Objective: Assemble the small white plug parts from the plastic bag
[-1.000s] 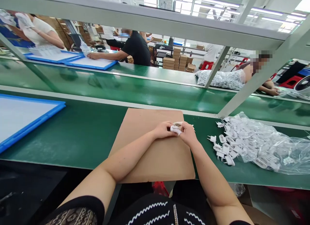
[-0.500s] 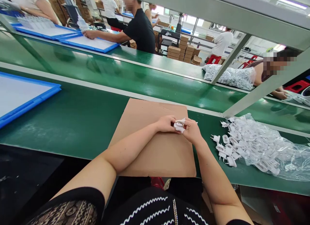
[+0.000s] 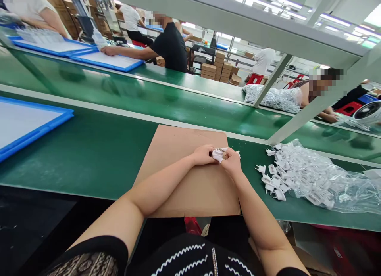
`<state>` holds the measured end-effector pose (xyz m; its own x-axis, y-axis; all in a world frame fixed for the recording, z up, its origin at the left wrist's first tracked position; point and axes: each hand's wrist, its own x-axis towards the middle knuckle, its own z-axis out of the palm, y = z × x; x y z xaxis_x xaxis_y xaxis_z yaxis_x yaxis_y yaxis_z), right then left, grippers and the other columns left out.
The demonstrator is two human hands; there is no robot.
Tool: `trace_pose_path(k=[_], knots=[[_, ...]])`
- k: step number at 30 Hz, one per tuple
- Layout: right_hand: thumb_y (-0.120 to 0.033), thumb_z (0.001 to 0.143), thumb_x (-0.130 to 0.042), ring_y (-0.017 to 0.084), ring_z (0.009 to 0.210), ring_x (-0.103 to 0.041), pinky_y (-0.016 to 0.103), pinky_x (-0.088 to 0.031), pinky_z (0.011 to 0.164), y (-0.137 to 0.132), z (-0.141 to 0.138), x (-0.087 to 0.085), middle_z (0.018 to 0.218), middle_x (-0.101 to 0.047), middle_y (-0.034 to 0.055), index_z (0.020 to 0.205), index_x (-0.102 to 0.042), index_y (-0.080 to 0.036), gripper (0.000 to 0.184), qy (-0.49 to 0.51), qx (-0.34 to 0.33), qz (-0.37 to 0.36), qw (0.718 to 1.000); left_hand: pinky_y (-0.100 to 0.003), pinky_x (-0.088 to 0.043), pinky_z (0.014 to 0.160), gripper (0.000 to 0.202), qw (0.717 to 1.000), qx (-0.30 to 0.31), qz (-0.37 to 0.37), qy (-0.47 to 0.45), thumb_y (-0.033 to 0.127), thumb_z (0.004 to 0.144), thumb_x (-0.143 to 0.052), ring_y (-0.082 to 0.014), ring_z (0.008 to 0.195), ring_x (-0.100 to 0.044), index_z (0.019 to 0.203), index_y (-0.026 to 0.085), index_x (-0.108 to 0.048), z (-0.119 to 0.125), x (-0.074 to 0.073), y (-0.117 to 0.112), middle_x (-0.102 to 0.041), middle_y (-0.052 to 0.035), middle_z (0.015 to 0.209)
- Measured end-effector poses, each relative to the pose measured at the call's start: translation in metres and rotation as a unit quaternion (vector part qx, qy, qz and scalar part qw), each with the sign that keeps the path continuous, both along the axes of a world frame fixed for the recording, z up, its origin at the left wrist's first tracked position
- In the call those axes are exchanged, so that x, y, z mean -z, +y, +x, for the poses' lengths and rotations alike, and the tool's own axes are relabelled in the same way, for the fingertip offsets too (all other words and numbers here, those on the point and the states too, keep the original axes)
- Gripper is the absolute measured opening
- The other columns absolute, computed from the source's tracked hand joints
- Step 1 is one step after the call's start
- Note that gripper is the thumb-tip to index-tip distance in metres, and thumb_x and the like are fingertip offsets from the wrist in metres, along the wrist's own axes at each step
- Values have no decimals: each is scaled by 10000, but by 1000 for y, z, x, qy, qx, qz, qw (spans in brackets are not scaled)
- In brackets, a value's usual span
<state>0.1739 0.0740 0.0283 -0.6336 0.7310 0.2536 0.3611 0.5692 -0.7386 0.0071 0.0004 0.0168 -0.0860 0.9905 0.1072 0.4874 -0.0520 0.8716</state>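
Note:
Over a brown cardboard sheet [image 3: 184, 192], both hands meet at a small white plug piece [image 3: 217, 154]. My left hand [image 3: 204, 155] is closed on its left side with fingertips pressed together. From the right, my right hand [image 3: 232, 163] pinches the same piece between thumb and forefinger, whose tips look covered in white. Small white prongs [image 3: 238, 153] stick out beyond the right hand's knuckles; what they belong to is hidden by the hand. To the right, many white plug pieces [image 3: 279, 194] spill from a clear plastic bag [image 3: 351, 188].
A blue-rimmed tray [image 3: 64, 116] lies at the left on the green bench [image 3: 89, 157]. A slanted metal post [image 3: 309, 111] rises behind the bag. Across the bench are more blue trays [image 3: 127, 67], a filled clear bag [image 3: 275, 96] and several co-workers.
The view has tilted up and turned slightly right. Both hands stay together on the plug piece, with a small shift in the fingers; prongs show more clearly beyond the right hand.

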Motion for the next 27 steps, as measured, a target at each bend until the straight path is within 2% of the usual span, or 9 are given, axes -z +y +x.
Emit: trace_pose_path(k=[3, 6, 9, 11, 13, 16, 19, 24, 27], knots=[[-397, 742, -742, 175, 684, -530, 301, -441, 633, 2, -1, 5, 864, -648, 31, 1105, -754, -218, 405, 11, -6, -25, 1000, -277, -462, 744, 283, 999, 8, 0, -31, 420, 663, -813, -207, 852, -617, 823, 196, -748, -1, 1, 0, -653, -24, 895], [-456, 761, -771, 236, 846, -600, 410, -515, 831, 5, 1, 4, 978, -679, 67, 1198, -706, -231, 496, 33, -18, -5, 999, -295, -492, 783, 356, 996, 11, -2, -85, 457, 713, -795, -223, 907, -638, 931, 181, -735, -2, 2, -1, -693, -49, 950], [-474, 746, -816, 278, 1041, -597, 511, -476, 1011, 8, 7, -2, 1198, -634, 109, 1336, -611, -257, 661, 61, -39, 37, 997, -303, -504, 782, 439, 989, 22, -8, -145, 542, 791, -731, -204, 883, -645, 1011, 164, -696, -3, -1, -3, -704, -61, 959], [-466, 743, -835, 286, 1137, -583, 528, -443, 1081, 8, 10, -7, 1326, -573, 121, 1447, -499, -277, 802, 81, -79, 38, 993, -295, -503, 738, 486, 983, 36, -17, -178, 597, 799, -718, -178, 812, -633, 999, 156, -676, -4, -5, -5, -692, -56, 912], [-443, 749, -847, 293, 1220, -563, 528, -412, 1128, 7, 13, -11, 1399, -535, 119, 1492, -428, -298, 866, 91, -125, 24, 988, -282, -490, 682, 533, 977, 59, -31, -204, 631, 780, -735, -157, 743, -612, 1007, 154, -667, -5, -11, -7, -668, -43, 857], [-395, 776, -840, 303, 1254, -558, 532, -404, 1142, 3, 13, -14, 1392, -557, 101, 1487, -424, -327, 826, 84, -151, 24, 985, -257, -448, 619, 559, 960, 108, -58, -251, 626, 756, -777, -121, 663, -554, 1038, 155, -668, -6, -19, -8, -612, -11, 778], [-358, 812, -808, 308, 1256, -553, 523, -422, 1128, 0, 11, -16, 1387, -557, 96, 1466, -455, -335, 743, 93, -149, 70, 982, -234, -371, 565, 528, 945, 131, -77, -291, 602, 730, -816, -87, 605, -467, 953, 149, -662, -6, -22, -8, -548, 22, 715], [-280, 857, -741, 305, 1135, -579, 501, -509, 1009, -1, 10, -17, 1197, -641, 86, 1489, -471, -356, 692, 48, -183, 137, 972, -233, -317, 548, 529, 946, 111, -107, -286, 584, 660, -866, -87, 605, -461, 841, 138, -645, -4, -22, -10, -556, 20, 698], [-270, 897, -683, 304, 1123, -578, 501, -517, 995, 1, 9, -15, 1182, -655, 87, 1486, -494, -366, 626, 38, -196, 171, 965, -238, -360, 584, 533, 945, 84, -103, -299, 557, 639, -888, -107, 664, -523, 882, 139, -666, 1, -22, -12, -605, -2, 761]])
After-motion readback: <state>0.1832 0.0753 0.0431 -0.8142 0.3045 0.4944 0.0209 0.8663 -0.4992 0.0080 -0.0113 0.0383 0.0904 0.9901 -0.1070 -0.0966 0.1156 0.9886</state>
